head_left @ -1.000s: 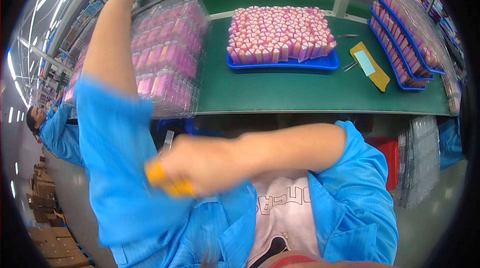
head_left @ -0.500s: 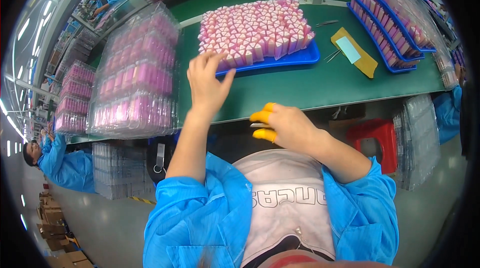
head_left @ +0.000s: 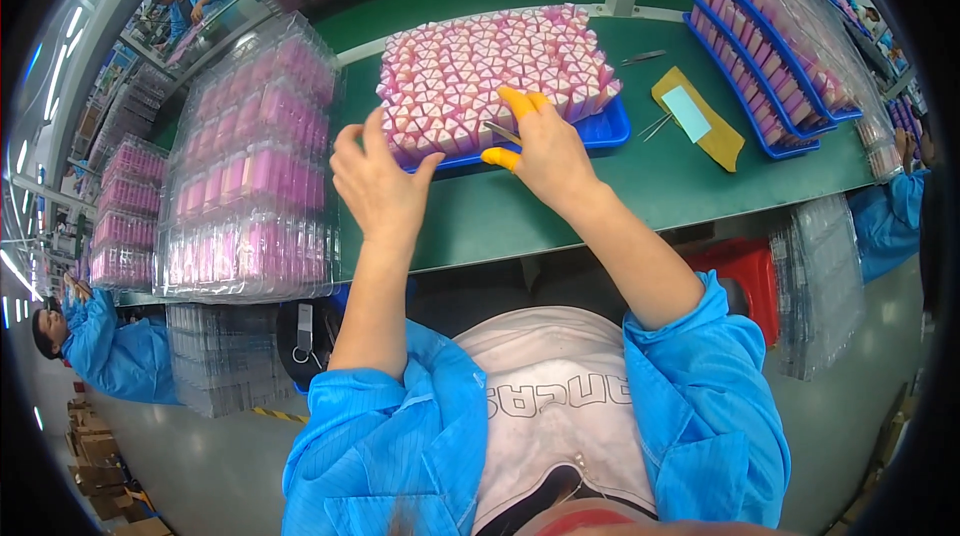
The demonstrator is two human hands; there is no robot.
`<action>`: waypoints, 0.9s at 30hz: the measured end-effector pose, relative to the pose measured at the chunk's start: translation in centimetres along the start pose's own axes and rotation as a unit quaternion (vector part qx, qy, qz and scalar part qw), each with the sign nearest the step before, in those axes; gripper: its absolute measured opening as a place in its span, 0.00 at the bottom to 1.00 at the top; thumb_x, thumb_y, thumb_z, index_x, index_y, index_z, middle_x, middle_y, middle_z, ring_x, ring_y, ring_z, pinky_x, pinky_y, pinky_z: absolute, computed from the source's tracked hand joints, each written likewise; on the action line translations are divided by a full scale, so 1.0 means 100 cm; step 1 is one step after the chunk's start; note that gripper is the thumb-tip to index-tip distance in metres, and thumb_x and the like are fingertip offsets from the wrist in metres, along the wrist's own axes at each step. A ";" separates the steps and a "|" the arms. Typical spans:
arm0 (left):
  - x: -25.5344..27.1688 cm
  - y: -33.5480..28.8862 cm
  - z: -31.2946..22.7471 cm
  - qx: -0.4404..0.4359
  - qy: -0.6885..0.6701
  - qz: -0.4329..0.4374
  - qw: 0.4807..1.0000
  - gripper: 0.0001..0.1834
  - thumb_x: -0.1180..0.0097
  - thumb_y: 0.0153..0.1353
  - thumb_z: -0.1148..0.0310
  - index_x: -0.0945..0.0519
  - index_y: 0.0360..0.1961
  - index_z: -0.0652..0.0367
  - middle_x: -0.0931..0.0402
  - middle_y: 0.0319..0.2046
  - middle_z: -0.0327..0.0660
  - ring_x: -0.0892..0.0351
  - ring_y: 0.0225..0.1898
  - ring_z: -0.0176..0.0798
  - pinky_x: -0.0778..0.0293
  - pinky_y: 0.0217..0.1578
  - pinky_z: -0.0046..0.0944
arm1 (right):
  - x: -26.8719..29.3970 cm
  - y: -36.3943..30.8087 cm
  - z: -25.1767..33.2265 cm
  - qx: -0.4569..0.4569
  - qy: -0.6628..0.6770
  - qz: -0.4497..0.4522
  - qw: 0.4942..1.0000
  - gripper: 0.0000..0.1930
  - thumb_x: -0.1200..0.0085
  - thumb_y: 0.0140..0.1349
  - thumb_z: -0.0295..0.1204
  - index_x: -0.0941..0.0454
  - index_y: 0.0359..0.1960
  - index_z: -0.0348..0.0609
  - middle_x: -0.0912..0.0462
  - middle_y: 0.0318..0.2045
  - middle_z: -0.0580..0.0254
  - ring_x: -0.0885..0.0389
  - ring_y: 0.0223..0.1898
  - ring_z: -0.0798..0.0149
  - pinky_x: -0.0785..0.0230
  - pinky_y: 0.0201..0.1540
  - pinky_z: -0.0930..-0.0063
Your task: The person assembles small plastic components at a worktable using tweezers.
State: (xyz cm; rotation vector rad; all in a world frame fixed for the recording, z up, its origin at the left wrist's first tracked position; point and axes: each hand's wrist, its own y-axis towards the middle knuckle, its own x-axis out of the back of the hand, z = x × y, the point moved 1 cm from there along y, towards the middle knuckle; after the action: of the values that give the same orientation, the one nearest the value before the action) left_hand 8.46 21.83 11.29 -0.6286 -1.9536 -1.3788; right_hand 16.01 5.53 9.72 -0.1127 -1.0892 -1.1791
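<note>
A dense block of pink-sided pieces with white triangle-marked ends (head_left: 480,61) stands in a blue tray (head_left: 608,128) on the green table. At the block's front left corner is my left hand (head_left: 380,181), fingers spread and curved, with nothing visible in it. My right hand (head_left: 552,158) wears yellow finger covers and grips a pair of tweezers (head_left: 502,134). The tweezers point left over the front edge of the block. Whether their tips touch a piece is too small to tell.
Clear plastic trays of pink pieces (head_left: 250,166) are stacked at the left. Blue trays of similar pieces (head_left: 765,66) stand at the right. Between lie a yellow-brown sheet (head_left: 722,148), a pale blue card (head_left: 686,114) and another pair of tweezers (head_left: 643,57). A red stool (head_left: 755,286) is below.
My right hand has moved from in front of the table edge forward to the block, carrying the tweezers. My left hand has shifted slightly left and down, its fingers still spread.
</note>
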 end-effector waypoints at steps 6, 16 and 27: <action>-0.024 0.010 0.029 0.044 -0.143 0.081 0.985 0.51 0.27 0.28 0.60 0.41 0.56 0.58 0.36 0.46 0.49 0.38 0.50 0.53 0.39 0.50 0.47 | -0.013 0.010 0.013 -0.012 -0.053 0.035 0.998 0.35 0.35 0.40 0.38 0.35 0.51 0.40 0.30 0.40 0.50 0.25 0.37 0.51 0.30 0.37 0.65; -0.037 0.029 0.031 -0.028 -0.221 0.140 0.965 0.45 0.28 0.29 0.64 0.37 0.53 0.56 0.34 0.44 0.48 0.31 0.45 0.49 0.31 0.43 0.42 | -0.025 0.022 0.015 0.016 -0.119 0.004 0.993 0.30 0.37 0.42 0.40 0.31 0.49 0.45 0.28 0.36 0.56 0.22 0.32 0.57 0.28 0.30 0.69; -0.038 0.002 0.033 -0.057 -0.244 0.043 0.967 0.37 0.29 0.31 0.67 0.30 0.47 0.51 0.41 0.46 0.46 0.30 0.39 0.46 0.27 0.37 0.41 | -0.029 0.012 0.015 0.012 -0.089 0.035 0.995 0.32 0.36 0.40 0.40 0.32 0.50 0.50 0.28 0.36 0.58 0.24 0.32 0.56 0.29 0.31 0.67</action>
State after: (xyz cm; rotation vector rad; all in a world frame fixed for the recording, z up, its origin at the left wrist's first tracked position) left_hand 10.41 25.00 7.83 -1.1872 -2.1943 -1.3817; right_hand 16.16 8.89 8.94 -0.2395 -1.2458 -1.1077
